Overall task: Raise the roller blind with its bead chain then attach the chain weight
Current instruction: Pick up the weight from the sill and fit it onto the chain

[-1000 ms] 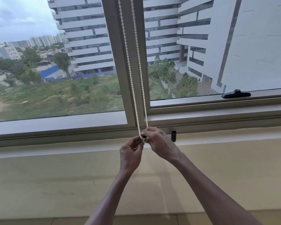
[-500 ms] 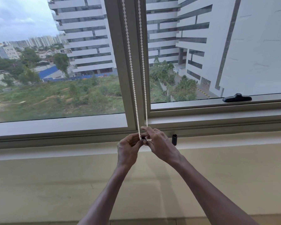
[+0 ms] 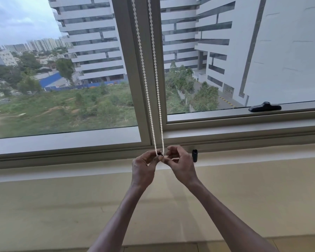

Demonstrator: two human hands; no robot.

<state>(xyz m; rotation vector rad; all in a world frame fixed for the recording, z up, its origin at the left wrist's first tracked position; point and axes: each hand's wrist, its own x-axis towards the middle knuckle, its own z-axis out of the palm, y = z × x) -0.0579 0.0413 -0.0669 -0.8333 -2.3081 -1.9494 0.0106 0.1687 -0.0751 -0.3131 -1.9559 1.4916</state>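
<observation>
A wide window [image 3: 62,139] with a pale frame fills the upper view, its central upright post [image 3: 135,70] standing between two panes. Below it runs a cream wall [image 3: 62,206] with a narrow sill. A black window handle [image 3: 265,107] lies on the right pane's lower rail. The white bead chain [image 3: 149,88] hangs in two strands down the post to sill level. There the left hand [image 3: 144,168] pinches a small dark chain weight [image 3: 159,154] at the bottom of the chain's loop, while the right hand [image 3: 180,163], fingers curled, pinches the loop just beside it. A small black piece [image 3: 194,155] stands on the sill, right of the hands.
</observation>
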